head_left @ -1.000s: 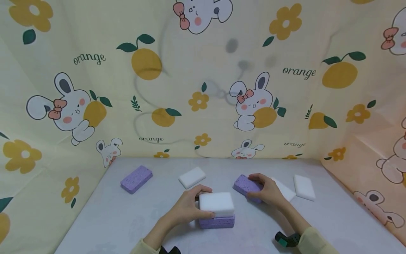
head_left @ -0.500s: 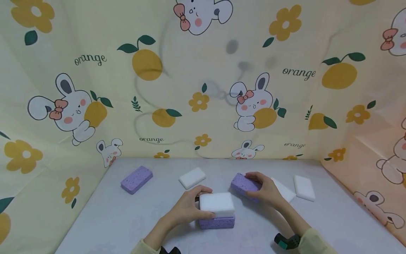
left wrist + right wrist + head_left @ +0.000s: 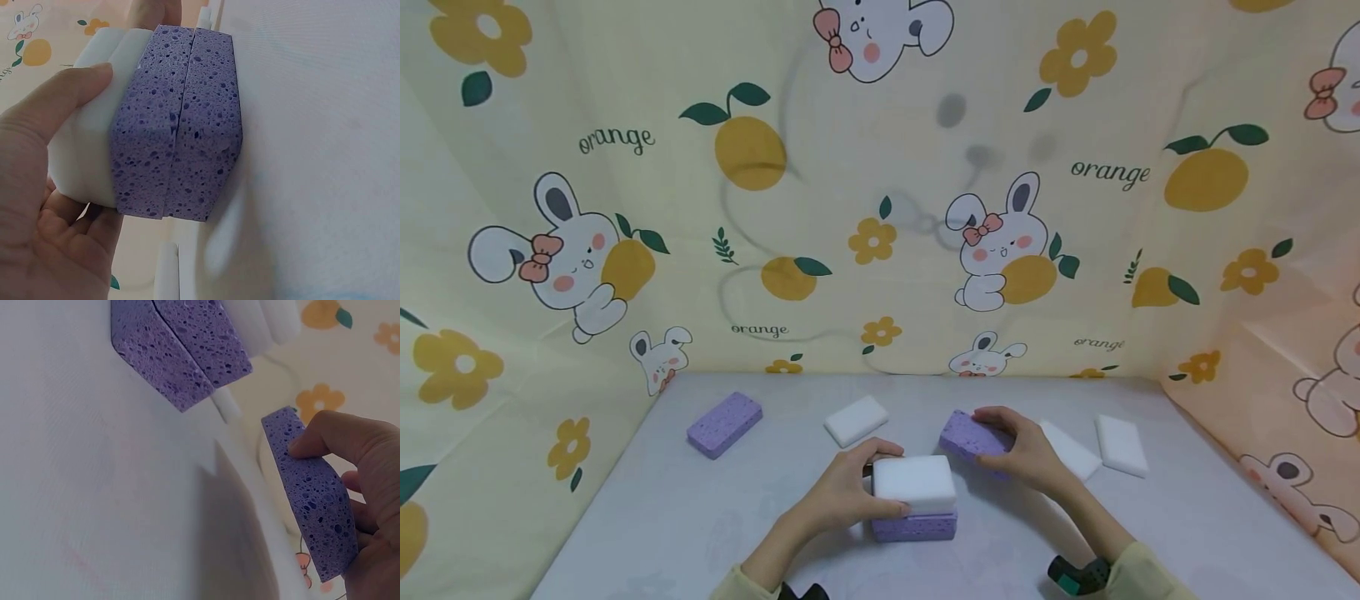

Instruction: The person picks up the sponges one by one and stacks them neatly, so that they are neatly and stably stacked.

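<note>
My left hand (image 3: 837, 492) grips the white sponges (image 3: 914, 483) at the top of a stack, thumb in front and fingers behind. In the left wrist view, two white layers lie over two purple sponges (image 3: 178, 125). The stack seems to rest on the table. To its right and a little behind, my right hand (image 3: 1026, 450) holds another purple sponge (image 3: 964, 436) between thumb and fingers. The right wrist view shows this sponge (image 3: 315, 500) raised off the table, apart from the stack, with a shadow below.
A purple sponge (image 3: 725, 425) lies at the back left of the white table (image 3: 700, 517). One white sponge (image 3: 856, 421) is behind the stack. Two more, a partly covered white sponge (image 3: 1070, 450) and an uncovered white sponge (image 3: 1122, 446), lie to the right. A printed curtain (image 3: 820, 200) surrounds the table.
My right hand has shifted slightly left with the purple sponge, bringing it nearer the stack. The left hand and the stack stay put.
</note>
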`<control>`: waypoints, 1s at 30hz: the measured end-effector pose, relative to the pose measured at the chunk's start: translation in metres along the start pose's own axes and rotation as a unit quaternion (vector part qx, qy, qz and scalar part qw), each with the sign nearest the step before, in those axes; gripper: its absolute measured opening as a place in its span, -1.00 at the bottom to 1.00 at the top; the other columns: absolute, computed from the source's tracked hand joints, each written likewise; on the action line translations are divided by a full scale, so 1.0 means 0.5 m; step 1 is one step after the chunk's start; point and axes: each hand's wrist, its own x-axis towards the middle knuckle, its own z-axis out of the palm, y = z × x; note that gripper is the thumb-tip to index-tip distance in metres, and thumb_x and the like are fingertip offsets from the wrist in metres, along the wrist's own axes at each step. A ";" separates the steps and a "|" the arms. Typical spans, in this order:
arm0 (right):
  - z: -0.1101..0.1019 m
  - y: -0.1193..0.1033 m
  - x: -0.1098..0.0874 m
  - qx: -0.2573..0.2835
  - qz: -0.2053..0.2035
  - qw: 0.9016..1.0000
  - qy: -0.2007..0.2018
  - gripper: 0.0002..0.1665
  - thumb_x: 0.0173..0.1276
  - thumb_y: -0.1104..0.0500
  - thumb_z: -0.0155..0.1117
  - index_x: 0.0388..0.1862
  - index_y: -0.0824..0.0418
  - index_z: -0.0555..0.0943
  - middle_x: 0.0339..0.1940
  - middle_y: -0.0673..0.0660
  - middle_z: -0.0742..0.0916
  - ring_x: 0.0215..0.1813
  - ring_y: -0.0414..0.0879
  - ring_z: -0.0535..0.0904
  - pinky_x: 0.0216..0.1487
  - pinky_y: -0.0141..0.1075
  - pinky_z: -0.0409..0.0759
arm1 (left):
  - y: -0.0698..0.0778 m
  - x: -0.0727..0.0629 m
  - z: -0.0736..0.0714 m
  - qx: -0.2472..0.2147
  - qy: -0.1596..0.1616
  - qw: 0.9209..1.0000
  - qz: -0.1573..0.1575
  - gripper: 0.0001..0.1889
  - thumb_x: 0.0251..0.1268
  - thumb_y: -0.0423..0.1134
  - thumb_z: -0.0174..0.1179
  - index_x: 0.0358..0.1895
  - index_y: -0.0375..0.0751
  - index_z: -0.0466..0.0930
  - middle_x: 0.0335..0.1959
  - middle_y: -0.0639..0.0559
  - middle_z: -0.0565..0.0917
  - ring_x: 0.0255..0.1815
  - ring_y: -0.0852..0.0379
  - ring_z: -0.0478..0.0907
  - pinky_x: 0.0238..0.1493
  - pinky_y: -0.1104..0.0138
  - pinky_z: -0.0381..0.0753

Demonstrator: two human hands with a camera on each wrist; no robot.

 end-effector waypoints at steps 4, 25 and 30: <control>-0.003 -0.010 0.001 -0.006 -0.001 1.000 0.002 -0.23 -0.01 0.25 0.62 0.22 0.22 0.52 0.16 0.09 0.65 0.23 0.04 0.52 0.27 -0.06 0.45 | 0.001 0.000 0.001 0.001 0.001 1.000 -0.002 -0.35 -0.08 -0.06 0.58 0.15 0.05 0.50 0.06 0.20 0.60 0.07 0.13 0.55 0.09 0.15 0.55; 0.009 -0.152 -0.002 0.124 -0.100 0.984 -0.077 -0.25 0.07 0.33 0.53 0.28 0.13 0.50 0.23 0.07 0.60 0.28 0.05 0.47 0.27 -0.39 0.41 | 0.002 0.001 -0.004 0.005 0.000 1.000 0.006 -0.31 -0.07 -0.01 0.57 0.19 -0.02 0.49 0.09 0.20 0.58 0.08 0.16 0.53 0.12 0.18 0.53; 0.024 -0.188 -0.009 0.115 -0.134 0.978 -0.113 -0.19 0.04 0.30 0.54 0.31 0.09 0.48 0.25 0.05 0.59 0.27 0.03 0.47 0.26 -0.32 0.43 | -0.001 0.002 -0.003 0.003 0.001 1.000 0.008 -0.31 -0.09 -0.04 0.58 0.18 0.05 0.48 0.09 0.24 0.58 0.11 0.16 0.53 0.16 0.18 0.51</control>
